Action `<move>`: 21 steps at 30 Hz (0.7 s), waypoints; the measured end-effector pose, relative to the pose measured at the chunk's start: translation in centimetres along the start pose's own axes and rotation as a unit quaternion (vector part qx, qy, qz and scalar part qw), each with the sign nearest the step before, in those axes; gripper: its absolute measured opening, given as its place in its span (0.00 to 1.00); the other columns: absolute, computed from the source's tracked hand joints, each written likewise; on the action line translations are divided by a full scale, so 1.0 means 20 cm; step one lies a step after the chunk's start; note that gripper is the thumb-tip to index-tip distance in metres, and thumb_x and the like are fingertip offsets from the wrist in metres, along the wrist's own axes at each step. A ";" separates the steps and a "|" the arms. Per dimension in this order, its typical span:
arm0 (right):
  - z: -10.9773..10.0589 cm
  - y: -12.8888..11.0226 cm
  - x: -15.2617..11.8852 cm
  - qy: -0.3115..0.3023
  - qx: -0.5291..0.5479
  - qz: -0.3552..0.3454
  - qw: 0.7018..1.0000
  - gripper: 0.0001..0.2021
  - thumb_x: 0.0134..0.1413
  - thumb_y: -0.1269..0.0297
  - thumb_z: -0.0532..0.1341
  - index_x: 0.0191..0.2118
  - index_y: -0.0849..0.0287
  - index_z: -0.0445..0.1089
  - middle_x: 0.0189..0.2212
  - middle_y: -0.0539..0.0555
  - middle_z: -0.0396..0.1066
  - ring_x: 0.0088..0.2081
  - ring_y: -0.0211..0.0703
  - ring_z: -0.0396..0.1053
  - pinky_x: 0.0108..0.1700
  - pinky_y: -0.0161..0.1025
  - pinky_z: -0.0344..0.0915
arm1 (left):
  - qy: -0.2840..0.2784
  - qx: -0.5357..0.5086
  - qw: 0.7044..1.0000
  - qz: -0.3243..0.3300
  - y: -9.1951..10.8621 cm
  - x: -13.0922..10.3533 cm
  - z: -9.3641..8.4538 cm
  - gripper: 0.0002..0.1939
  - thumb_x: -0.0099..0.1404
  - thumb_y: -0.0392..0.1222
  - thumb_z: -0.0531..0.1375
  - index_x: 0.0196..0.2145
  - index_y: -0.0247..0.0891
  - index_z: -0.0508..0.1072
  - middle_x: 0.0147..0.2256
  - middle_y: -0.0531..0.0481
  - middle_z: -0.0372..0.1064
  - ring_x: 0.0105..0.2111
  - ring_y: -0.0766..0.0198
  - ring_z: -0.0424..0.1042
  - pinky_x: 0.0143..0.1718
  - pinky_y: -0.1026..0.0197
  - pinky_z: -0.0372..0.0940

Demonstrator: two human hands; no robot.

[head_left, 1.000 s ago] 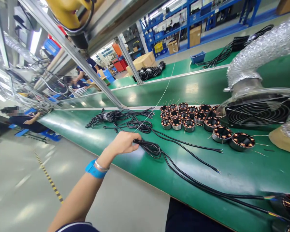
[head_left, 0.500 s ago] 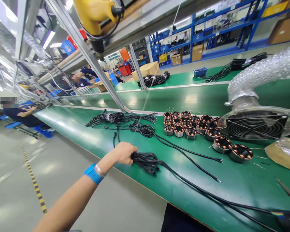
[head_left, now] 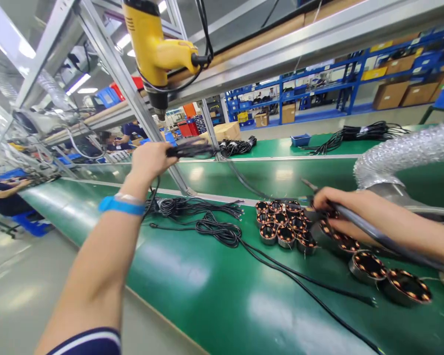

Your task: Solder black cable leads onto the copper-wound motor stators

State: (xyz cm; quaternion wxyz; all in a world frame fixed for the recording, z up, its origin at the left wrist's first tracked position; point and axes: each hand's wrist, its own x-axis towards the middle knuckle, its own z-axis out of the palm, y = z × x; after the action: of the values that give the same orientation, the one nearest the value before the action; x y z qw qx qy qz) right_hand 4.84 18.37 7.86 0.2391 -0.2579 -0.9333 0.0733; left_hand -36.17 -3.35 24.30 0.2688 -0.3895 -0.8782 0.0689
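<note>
My left hand, with a blue wristband, is raised over the green bench and closed round a coiled black cable bundle. From the bundle a cable runs right towards my right hand. The fingers of my right hand are closed above the copper-wound stators, near a thin pointed tool and the cable end. A thick grey cord lies along my right forearm. What exactly these fingers grip is blurred. Below my left hand, more black cables lie on the bench.
A yellow heat gun hangs from the metal frame. At right are a silver duct and larger stators. Beyond the divider lie cable bundles and a blue tray. A person sits at far left.
My left hand has lifted the cable bundle off the bench, upwards and to the left. My right hand has come into view over the stators, with the cable's far end near it.
</note>
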 end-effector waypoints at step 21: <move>0.39 0.54 0.78 -0.123 -0.142 0.153 0.970 0.13 0.64 0.59 0.61 0.50 0.59 0.68 0.47 0.56 0.69 0.45 0.45 0.71 0.45 0.44 0.72 | -0.125 -0.320 0.939 0.013 0.36 0.06 0.89 0.16 0.70 0.47 0.53 0.46 0.31 0.70 0.36 0.44 0.73 0.40 0.54 0.74 0.44 0.51 0.66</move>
State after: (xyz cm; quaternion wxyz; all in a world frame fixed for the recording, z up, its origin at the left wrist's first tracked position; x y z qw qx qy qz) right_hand -5.78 35.47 4.63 0.0694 -0.4183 -0.9056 0.0065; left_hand -41.49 4.02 7.37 0.0169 -0.4543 -0.8754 -0.1641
